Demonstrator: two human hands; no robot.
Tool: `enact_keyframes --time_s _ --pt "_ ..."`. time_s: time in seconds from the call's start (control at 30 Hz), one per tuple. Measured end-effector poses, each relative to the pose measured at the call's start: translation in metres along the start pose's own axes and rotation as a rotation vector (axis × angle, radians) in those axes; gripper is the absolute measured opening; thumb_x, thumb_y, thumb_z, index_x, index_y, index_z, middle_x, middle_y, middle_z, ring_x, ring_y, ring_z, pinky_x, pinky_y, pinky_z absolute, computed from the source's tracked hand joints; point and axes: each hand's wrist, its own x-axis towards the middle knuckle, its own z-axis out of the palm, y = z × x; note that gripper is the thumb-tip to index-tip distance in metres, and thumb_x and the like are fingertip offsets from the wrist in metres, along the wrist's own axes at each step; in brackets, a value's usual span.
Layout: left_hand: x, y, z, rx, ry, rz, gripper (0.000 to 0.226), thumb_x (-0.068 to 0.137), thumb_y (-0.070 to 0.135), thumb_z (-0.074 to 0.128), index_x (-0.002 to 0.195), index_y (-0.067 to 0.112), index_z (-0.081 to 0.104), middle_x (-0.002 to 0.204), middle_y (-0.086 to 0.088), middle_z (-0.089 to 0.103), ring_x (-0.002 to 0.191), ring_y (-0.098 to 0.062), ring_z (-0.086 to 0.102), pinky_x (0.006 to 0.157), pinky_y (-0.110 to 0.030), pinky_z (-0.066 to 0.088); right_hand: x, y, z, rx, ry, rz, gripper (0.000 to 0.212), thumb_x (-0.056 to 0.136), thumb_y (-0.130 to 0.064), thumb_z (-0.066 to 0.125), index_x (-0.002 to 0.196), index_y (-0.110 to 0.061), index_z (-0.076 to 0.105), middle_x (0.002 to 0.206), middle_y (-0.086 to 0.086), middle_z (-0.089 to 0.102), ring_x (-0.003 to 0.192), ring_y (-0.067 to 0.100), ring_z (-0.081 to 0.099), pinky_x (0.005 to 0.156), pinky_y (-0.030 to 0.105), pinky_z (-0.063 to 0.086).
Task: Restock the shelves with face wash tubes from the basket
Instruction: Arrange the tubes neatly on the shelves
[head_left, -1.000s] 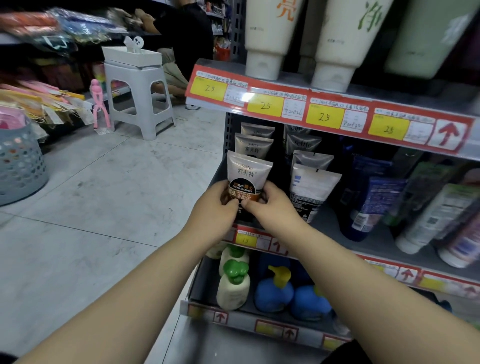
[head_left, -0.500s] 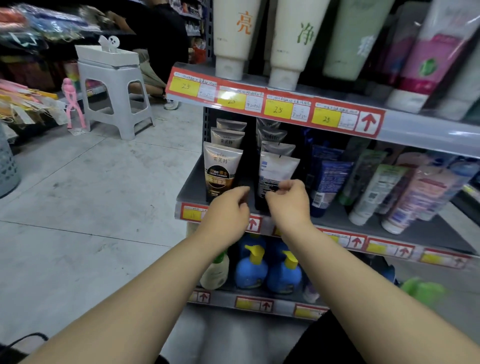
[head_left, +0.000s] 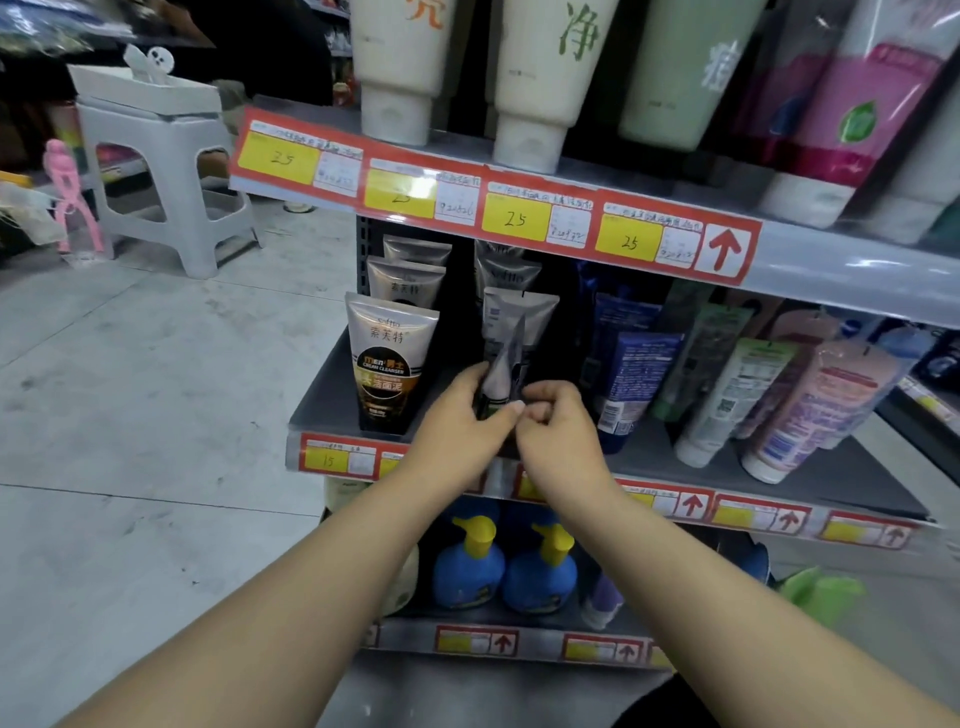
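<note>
Pale grey floor tiles (head_left: 130, 415) fill nine o'clock. A white plastic stool (head_left: 150, 127) stands at ten o'clock, perhaps bearing a tray (head_left: 140, 93).

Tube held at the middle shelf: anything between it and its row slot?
Nothing visible. The left hand grips the tube, turned edge-on, right in front of the row of grey-white tubes. The black tube stands to its left and the blue tube to its right, both clear of it.

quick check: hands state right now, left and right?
Left hand: holding the edge-on face wash tube near its lower end.
Right hand: fingers curled beside the tube; whether it grips it cannot be told.
</note>
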Motion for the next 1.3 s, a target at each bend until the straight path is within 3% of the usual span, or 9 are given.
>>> enact_keyframes --time_s 0.23,0.4,0.53,0.67,0.87,0.93,1.03,1.13,1.3 --pt "0.006 0.006 0.005 -0.094 -0.001 -0.068 0.028 0.088 0.018 0.058 0.116 0.021 0.06 0.11 0.004 0.061 0.105 -0.011 0.056 0.073 -0.016 0.039 0.022 -0.006 -0.007 0.063 -0.009 0.018 0.064 0.085 0.009 0.047 0.142 -0.011 0.029 0.137 0.005 0.045 0.12 0.012 0.044 0.102 0.027 0.04" --pt "0.009 0.006 0.01 -0.116 -0.007 -0.12 0.037 0.083 0.024 0.059 0.12 0.021 0.059 0.125 0.001 0.045 0.109 -0.01 0.047 0.088 -0.02 0.032 0.037 -0.008 -0.005 0.041 -0.105 0.023 0.071 0.084 -0.002 0.055 0.146 -0.02 0.025 0.136 0.002 0.049 0.119 0.017 0.05 0.105 0.04 0.042" --pt "0.01 0.007 0.009 -0.185 -0.057 -0.155 0.047 0.073 0.034 0.06 0.12 0.027 0.059 0.128 0.004 0.053 0.116 -0.011 0.052 0.103 -0.031 0.039 0.045 -0.006 -0.01 0.065 -0.188 0.051 0.072 0.083 0.0 0.057 0.145 -0.022 0.027 0.134 0.001 0.051 0.115 0.015 0.051 0.101 0.034 0.043" --pt "0.013 0.004 0.011 -0.223 -0.072 -0.149 0.045 0.078 0.029 0.066 0.117 0.034 0.046 0.112 0.009 0.061 0.104 -0.008 0.057 0.088 -0.023 0.043 0.049 -0.005 -0.017 0.056 -0.206 0.101 0.075 0.079 0.008 0.05 0.145 -0.022 0.031 0.136 0.007 0.051 0.119 0.022 0.053 0.103 0.042 0.045" --pt "0.022 0.004 0.009 -0.325 -0.057 -0.121 0.053 0.086 0.016 0.065 0.125 0.035 0.034 0.103 0.017 0.059 0.091 0.009 0.055 0.064 0.0 0.044 0.044 -0.003 -0.016 0.134 -0.224 0.116 0.054 0.084 0.009 0.042 0.131 -0.018 0.048 0.12 0.005 0.062 0.108 0.02 0.06 0.096 0.037 0.05" --pt "0.025 0.005 0.009 -0.388 -0.029 -0.139 0.054 0.088 0.016 0.063 0.131 0.032 0.034 0.108 0.011 0.061 0.094 0.006 0.055 0.068 -0.004 0.045 0.042 -0.004 -0.015 0.093 -0.236 0.096 0.053 0.084 0.007 0.041 0.125 -0.025 0.053 0.116 0.004 0.063 0.104 0.018 0.06 0.091 0.032 0.051" --pt "0.024 0.004 0.016 -0.366 0.044 -0.164 0.067 0.086 0.024 0.065 0.143 0.028 0.031 0.126 0.002 0.057 0.11 -0.009 0.057 0.092 -0.023 0.046 0.042 -0.003 -0.01 0.078 -0.241 0.108 0.042 0.086 0.002 0.045 0.114 -0.029 0.05 0.11 0.001 0.062 0.104 0.018 0.06 0.091 0.032 0.05" --pt "0.02 0.004 0.027 -0.296 0.143 -0.197 0.083 0.07 0.043 0.065 0.143 0.026 0.031 0.133 -0.002 0.053 0.118 -0.016 0.054 0.101 -0.036 0.045 0.047 -0.001 -0.007 0.12 -0.209 0.127 0.051 0.086 -0.006 0.053 0.131 -0.025 0.037 0.114 -0.004 0.056 0.103 0.015 0.057 0.089 0.03 0.048" --pt "0.021 0.007 0.028 -0.363 0.11 -0.194 0.056 0.09 0.022 0.058 0.141 0.024 0.035 0.111 0.009 0.059 0.093 0.0 0.056 0.069 -0.01 0.041 0.05 0.0 -0.006 0.119 -0.286 0.118 0.069 0.074 -0.011 0.055 0.135 -0.036 0.036 0.125 -0.002 0.059 0.111 0.018 0.058 0.1 0.044 0.047"
